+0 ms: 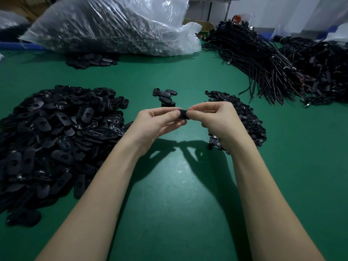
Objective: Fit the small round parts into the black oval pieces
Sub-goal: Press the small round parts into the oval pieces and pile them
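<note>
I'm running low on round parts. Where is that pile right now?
In the head view, the pile of small round parts lies on the green table at right, partly behind the right hand, near the cable bundles.

We have open green mat (175,204) between and under our forearms, all the way to the near edge. Left side is blocked by the big oval pile (56,132), which runs up to the left wrist. Right side is blocked by the round-part pile (244,117), touching the right hand (216,119) from behind. Straight ahead, a small oval cluster (165,97) sits just beyond the fingertips. Past it we get a wide bare strip of mat. Far back: plastic bag (113,25) on the left, cable heap (263,59) on the right.
</note>
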